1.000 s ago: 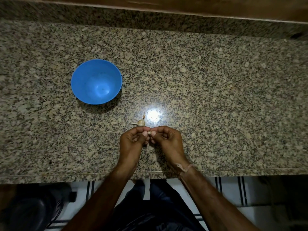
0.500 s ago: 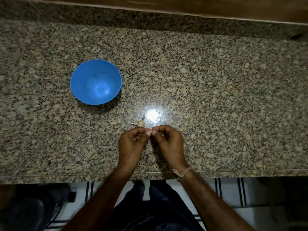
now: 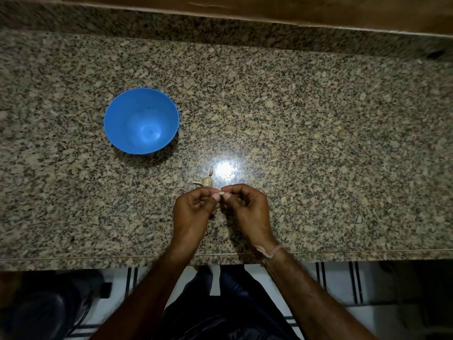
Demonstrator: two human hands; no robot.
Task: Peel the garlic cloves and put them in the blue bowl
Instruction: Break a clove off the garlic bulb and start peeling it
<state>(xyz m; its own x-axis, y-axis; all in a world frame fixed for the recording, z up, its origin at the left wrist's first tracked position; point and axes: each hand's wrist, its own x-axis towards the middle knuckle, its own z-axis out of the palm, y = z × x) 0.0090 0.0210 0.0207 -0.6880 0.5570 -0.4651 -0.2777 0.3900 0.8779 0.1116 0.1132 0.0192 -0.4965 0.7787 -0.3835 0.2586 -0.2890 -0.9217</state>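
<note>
A blue bowl (image 3: 141, 120) stands on the granite counter at the left; nothing shows inside it. A small pale garlic piece (image 3: 206, 181) with a thin stalk lies on the counter just beyond my hands. My left hand (image 3: 193, 212) and my right hand (image 3: 245, 211) meet fingertip to fingertip above the counter's front part. Between thumbs and forefingers they pinch a small garlic clove (image 3: 221, 193), of which only a pale sliver shows.
The speckled granite counter (image 3: 318, 143) runs the full width, with a bright light reflection (image 3: 225, 168) beyond my hands. A wooden ledge (image 3: 269, 11) lines the back. The counter's front edge (image 3: 98, 260) lies close to my wrists; tiled floor shows below.
My hands have shifted slightly while still working the clove between the fingertips. The bowl and the garlic piece on the counter have not moved.
</note>
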